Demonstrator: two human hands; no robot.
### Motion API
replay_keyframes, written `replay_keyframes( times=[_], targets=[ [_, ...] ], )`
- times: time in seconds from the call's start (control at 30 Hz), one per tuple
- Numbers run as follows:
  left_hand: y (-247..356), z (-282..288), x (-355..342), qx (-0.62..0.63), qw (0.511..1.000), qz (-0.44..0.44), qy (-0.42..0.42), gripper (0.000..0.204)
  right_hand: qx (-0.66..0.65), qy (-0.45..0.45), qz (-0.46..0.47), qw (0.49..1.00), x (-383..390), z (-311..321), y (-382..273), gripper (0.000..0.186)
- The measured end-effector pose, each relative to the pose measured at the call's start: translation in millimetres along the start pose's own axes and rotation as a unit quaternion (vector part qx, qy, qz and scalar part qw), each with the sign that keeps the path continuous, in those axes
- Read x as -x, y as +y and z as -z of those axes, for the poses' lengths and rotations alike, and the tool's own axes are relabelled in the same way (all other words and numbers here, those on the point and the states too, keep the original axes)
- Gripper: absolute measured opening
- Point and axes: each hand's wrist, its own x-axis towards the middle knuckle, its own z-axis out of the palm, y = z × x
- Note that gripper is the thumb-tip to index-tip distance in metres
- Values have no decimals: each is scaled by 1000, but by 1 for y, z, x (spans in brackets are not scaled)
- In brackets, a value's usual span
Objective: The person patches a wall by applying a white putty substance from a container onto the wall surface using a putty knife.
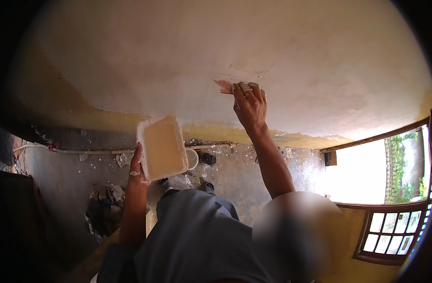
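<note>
Gripping a reddish scraper (224, 87) against the wall (154, 66) is the right hand (250, 106); the left hand (137, 167) is clutching a rectangular tray (182, 147).

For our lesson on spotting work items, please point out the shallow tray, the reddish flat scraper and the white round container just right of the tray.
Shallow tray (142, 133), head view: its left rim.
Reddish flat scraper (223, 87), head view: its exposed left end.
White round container (196, 158), head view: its right rim.
</note>
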Motion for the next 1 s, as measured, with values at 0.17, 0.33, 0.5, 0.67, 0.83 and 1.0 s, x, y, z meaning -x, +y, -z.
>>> replay_keyframes(
  times=[0.17, 0.33, 0.5, 0.67, 0.83, 1.0],
  targets=[
    [4, -8, 2, -26, 999, -2, 18, 60, 51, 82, -35, 995, -94, 47, 45, 14],
    [-1, -7, 3, -67, 998, -18, 6, 62, -86, 94, -128, 984, -211, 196, 80, 30],
    [-1, 1, 13, -53, 998, -21, 33, 62, -145, 41, -87, 985, -121, 107, 77, 14],
    [-7, -2, 8, -12, 1000, -7, 18, 60, 17, -49, 9, 999, 43, 6, 52, 14],
    [-12, 0, 14, -6, 999, -4, 36, 58, 44, -9, -24, 999, 31, 9, 71, 14],
    [-23, 8, 11, 29, 1000, -5, -1, 59, 68, 25, -21, 997, -8, 39, 89, 8]
  ],
)
